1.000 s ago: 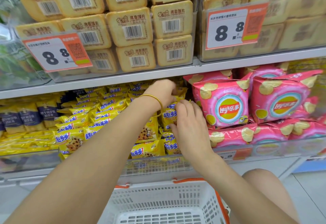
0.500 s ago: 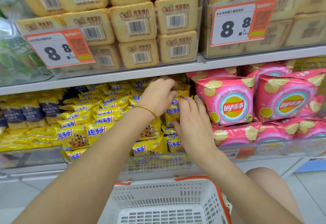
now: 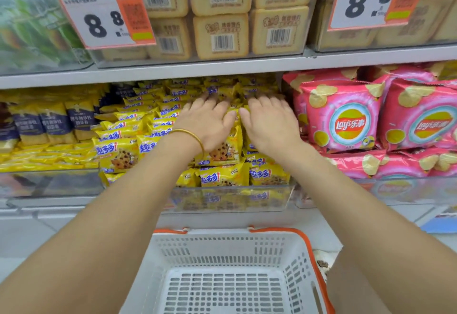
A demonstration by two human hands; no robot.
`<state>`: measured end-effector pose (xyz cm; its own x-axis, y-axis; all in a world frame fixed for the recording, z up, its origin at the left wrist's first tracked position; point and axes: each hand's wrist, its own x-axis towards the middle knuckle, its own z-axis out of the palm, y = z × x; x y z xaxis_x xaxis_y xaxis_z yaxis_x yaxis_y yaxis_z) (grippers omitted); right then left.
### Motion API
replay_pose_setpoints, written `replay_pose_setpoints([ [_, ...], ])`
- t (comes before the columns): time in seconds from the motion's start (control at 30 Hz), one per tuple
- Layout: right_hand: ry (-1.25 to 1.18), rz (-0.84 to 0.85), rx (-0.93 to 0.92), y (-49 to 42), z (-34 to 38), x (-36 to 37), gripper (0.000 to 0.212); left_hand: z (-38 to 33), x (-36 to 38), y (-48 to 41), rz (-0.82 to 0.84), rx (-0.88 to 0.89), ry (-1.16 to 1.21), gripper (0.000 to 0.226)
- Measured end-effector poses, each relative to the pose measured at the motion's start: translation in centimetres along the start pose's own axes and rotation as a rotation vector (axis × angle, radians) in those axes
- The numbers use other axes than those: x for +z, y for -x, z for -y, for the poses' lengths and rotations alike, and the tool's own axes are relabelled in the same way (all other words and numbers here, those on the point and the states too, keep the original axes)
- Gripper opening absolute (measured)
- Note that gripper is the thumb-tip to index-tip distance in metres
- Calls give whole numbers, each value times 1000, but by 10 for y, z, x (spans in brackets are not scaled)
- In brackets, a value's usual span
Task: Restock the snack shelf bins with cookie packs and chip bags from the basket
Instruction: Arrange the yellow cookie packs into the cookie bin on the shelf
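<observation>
Both hands lay palm-down on the heap of small yellow cookie packs (image 3: 118,152) w/ blue lettering & choc-chip pics, which filled the clear plastic bin (image 3: 230,201) in the middle of the lower shelf. The left hand (image 3: 207,120), w/ a thin gold bangle (image 3: 191,135) at the wrist, had fingers straight & a little spread, pressing flat on the top packs, gripping nothing. The right hand (image 3: 269,123) sat just beside it, inner edges nearly touching. Its fingers were likewise straight & fanned over the packs at the bin's right side, next to the pink Lay's chip bags (image 3: 346,120). Fingertips of both were blurred, so exact contact pts couldn't be told. The chip bags were stacked in the neighbouring bin to the right, some upright, some lying flat beneath. Left of the cookie packs stood navy-and-yellow packets (image 3: 52,123). Above the grey metal shelf edge (image 3: 173,71), the upper shelf held tan square biscuit packs (image 3: 220,34) w/ barcodes, and white-and-orange price tags (image 3: 103,19) reading 8.8 hung at the front. Btwn the forearms, low in front of the shelf, sat the white perforated plastic basket (image 3: 222,244) w/ orange handles.
</observation>
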<state>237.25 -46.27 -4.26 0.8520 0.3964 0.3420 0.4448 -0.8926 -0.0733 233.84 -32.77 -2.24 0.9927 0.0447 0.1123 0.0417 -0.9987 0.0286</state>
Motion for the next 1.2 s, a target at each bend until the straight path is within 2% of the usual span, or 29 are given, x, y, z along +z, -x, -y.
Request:
replay_pose_setpoints([
  [0.13,-7,-10,-4,-4,-2,-1,52,10,-2,2,-80,-48,-11,51],
  [0.27,10,17,-2,-7,3,1,53,17,-1,8,-23,-49,16,54],
  [0.4,-25,-79,-24,-18,21,-14,51,32,-11,18,-126,-64,-59,52],
  [0.53,-63,127,-63,-45,45,-18,52,64,-13,30,-40,-210,-165,56],
  [0.63,-11,266,-11,-53,48,-11,59,75,-5,35,3,-231,-146,58],
  [0.83,132,159,-1,-48,52,-9,55,77,0,33,-54,-234,-82,57],
  [1.07,93,164,1,-48,51,-10,51,78,-1,32,-85,-226,7,55],
  [1.2,67,112,-4,-46,58,-13,49,91,-7,35,-143,-319,-30,53],
])
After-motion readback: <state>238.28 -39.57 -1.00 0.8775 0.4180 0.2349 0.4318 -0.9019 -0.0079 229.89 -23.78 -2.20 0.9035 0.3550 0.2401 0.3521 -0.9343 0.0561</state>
